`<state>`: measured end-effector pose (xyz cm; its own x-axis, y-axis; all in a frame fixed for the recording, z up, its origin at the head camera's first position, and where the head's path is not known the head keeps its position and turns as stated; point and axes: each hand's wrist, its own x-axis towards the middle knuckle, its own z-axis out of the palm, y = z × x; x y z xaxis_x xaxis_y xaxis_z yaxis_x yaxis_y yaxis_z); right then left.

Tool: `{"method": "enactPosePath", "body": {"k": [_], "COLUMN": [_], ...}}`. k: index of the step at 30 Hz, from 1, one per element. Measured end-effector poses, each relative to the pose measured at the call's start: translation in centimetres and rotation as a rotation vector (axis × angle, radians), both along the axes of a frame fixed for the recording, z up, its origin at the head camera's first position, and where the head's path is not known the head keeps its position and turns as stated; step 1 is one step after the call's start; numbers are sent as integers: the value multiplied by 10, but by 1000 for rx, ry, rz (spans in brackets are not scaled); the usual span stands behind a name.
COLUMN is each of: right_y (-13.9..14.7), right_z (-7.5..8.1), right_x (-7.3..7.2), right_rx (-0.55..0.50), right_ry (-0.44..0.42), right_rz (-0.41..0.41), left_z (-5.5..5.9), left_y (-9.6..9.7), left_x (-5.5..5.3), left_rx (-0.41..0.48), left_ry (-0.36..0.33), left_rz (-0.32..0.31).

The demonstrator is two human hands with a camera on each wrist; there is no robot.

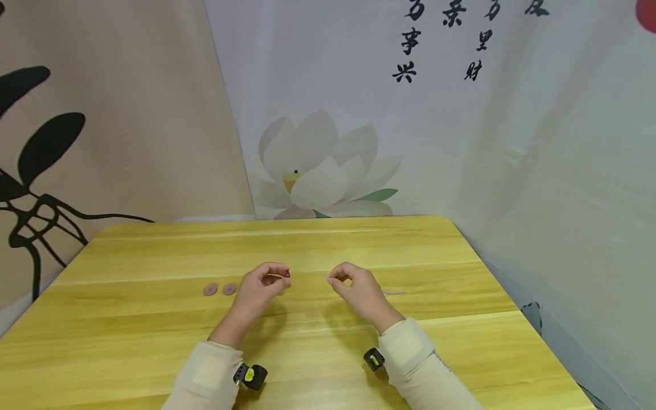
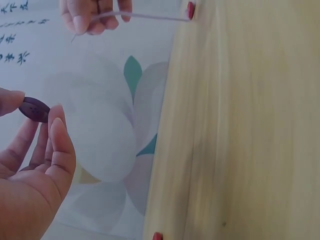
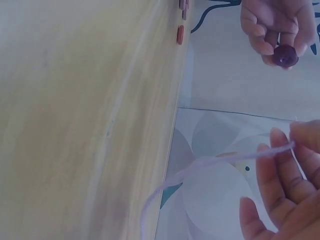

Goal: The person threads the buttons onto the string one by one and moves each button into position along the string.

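Observation:
My left hand [image 1: 258, 287] pinches a dark, round button [image 2: 34, 109] by its edge, between thumb and fingers. Small holes show in the button's face. To the right of it, my right hand [image 1: 359, 289] pinches one end of a thin lilac cord [image 3: 220, 159] between thumb and fingertips. The cord droops from the fingers, and part of it shows against the tabletop beyond the right wrist in the head view. A gap separates button and cord. Both hands are held above the table.
Two pinkish buttons, a left one [image 1: 210, 289] and a right one [image 1: 229, 288], lie on the wooden table [image 1: 307, 245] left of my left hand. A small red piece [image 2: 191, 10] appears near the cord in the left wrist view. Printed cloth [image 1: 435, 142] hangs behind the table.

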<state>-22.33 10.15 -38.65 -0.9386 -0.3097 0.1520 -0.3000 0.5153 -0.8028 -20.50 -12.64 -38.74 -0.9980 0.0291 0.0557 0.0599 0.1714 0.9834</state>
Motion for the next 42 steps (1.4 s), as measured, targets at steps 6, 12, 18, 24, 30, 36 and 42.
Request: {"method": "enactPosePath", "body": {"k": [6, 12, 18, 24, 30, 36, 42], "right_y": [-1, -2, -3, -2, -1, -2, -3], "right_z": [3, 6, 6, 6, 7, 6, 3], "right_x": [3, 6, 6, 8, 10, 12, 14], "right_rx": [-19, -17, -19, -12, -1, -27, -16], "right_ry": [11, 4, 10, 9, 28, 30, 27], "right_rz": [8, 9, 21, 27, 14, 35, 45], "left_z": [0, 0, -1, -4, -1, -1, -3], "left_y": [10, 19, 26, 34, 37, 38, 38], "left_x": [-1, -2, -2, -1, -2, -1, 2], "left_rx": [16, 25, 33, 33, 49, 42, 33], "left_ry": [4, -13, -3, -22, -28, -20, -5], "left_rz": [-17, -50, -86, -89, -110, -123, -137]}}
